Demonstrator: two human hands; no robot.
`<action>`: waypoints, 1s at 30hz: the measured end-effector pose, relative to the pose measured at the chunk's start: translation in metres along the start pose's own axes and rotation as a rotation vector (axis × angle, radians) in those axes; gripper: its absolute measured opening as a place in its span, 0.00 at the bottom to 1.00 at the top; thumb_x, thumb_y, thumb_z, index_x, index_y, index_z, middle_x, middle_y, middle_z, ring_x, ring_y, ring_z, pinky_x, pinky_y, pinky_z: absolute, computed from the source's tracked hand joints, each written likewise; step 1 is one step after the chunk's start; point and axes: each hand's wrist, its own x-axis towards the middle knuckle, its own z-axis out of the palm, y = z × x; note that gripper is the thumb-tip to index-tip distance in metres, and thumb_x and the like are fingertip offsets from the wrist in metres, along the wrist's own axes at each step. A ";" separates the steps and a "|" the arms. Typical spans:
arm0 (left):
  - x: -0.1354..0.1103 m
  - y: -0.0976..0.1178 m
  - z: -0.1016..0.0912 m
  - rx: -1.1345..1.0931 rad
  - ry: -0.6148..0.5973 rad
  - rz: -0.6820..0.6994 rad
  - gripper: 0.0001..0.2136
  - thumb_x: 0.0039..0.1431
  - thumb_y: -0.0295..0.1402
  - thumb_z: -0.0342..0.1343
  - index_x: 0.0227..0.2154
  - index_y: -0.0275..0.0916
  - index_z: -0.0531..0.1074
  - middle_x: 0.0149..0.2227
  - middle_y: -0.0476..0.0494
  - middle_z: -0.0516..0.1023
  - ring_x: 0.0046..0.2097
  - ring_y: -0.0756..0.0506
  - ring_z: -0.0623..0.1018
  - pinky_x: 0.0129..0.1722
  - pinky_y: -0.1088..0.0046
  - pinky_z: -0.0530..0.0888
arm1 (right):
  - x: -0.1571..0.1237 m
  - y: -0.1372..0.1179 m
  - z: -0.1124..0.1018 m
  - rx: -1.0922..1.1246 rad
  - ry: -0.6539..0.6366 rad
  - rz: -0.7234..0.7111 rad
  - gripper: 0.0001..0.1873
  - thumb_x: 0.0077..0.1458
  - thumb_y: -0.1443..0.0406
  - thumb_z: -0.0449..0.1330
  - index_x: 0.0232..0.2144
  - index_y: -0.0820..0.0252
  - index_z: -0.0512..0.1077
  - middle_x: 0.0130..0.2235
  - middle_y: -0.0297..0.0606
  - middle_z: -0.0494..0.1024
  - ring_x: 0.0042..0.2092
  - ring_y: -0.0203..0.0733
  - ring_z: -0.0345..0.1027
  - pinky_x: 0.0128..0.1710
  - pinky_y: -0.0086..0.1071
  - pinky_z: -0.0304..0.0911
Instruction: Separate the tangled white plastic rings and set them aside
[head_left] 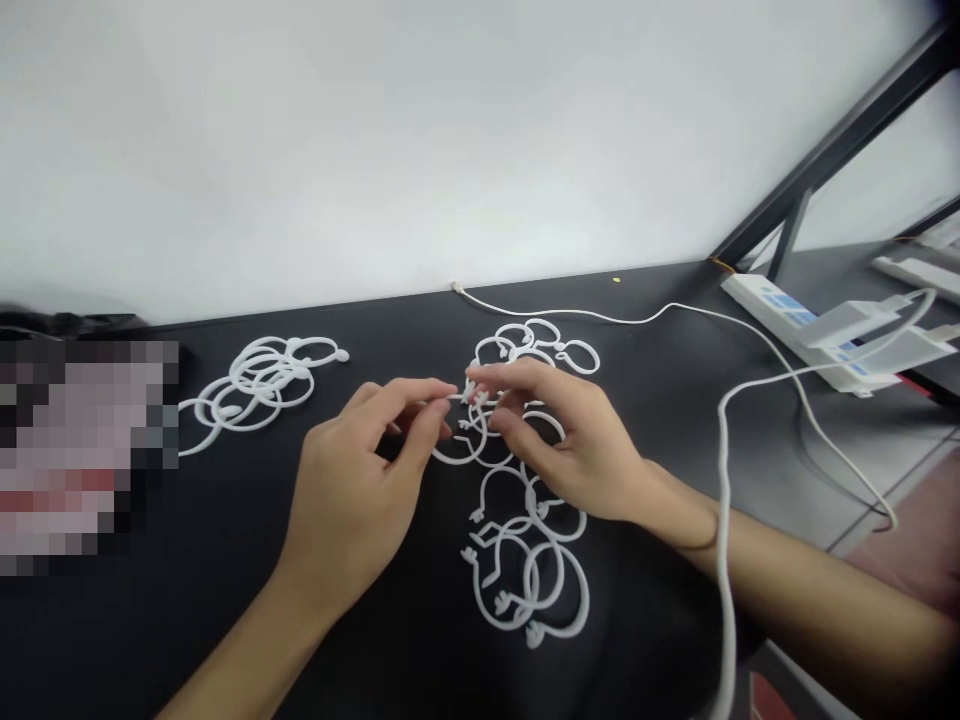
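Note:
My left hand (375, 460) pinches a white plastic ring (459, 461), like a shower curtain ring with a snap end, between thumb and fingers. The ring hangs below the fingertips, just over the black table. Facing it, my right hand (566, 435) has its index fingertip at the ring's snap end, while its thumb stays apart from the index finger. Whether these right fingers press on the ring is hard to make out. Under and around my right hand lies a loose group of unfastened rings (585, 590), with more rings (581, 355) behind the hand.
A pile of closed-looking white rings (259, 385) lies on the black table (390, 620) at the left. A white cable (724, 520) loops across the right side, near white-and-blue boxes (795, 330). A pixelated object (75, 440) sits at the far left. Behind stands a pale wall (420, 150).

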 end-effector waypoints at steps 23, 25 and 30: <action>-0.005 0.004 0.003 0.291 0.172 0.605 0.03 0.62 0.24 0.56 0.35 0.32 0.74 0.28 0.46 0.76 0.31 0.48 0.70 0.35 0.72 0.71 | 0.004 -0.005 -0.004 0.035 -0.093 0.109 0.05 0.62 0.63 0.59 0.36 0.60 0.68 0.32 0.31 0.73 0.32 0.31 0.65 0.33 0.25 0.63; -0.006 0.005 0.005 0.315 0.184 0.641 0.02 0.61 0.22 0.56 0.35 0.31 0.74 0.28 0.46 0.76 0.31 0.48 0.70 0.36 0.70 0.71 | 0.004 -0.007 -0.005 0.033 -0.096 0.126 0.04 0.62 0.64 0.59 0.35 0.60 0.68 0.31 0.30 0.73 0.31 0.29 0.64 0.31 0.24 0.62; -0.011 0.008 0.007 0.268 0.195 0.624 0.05 0.62 0.22 0.55 0.40 0.31 0.71 0.30 0.47 0.75 0.31 0.50 0.70 0.35 0.74 0.71 | 0.004 -0.009 -0.005 0.031 -0.093 0.173 0.06 0.59 0.65 0.61 0.32 0.60 0.68 0.28 0.29 0.72 0.29 0.29 0.63 0.28 0.23 0.60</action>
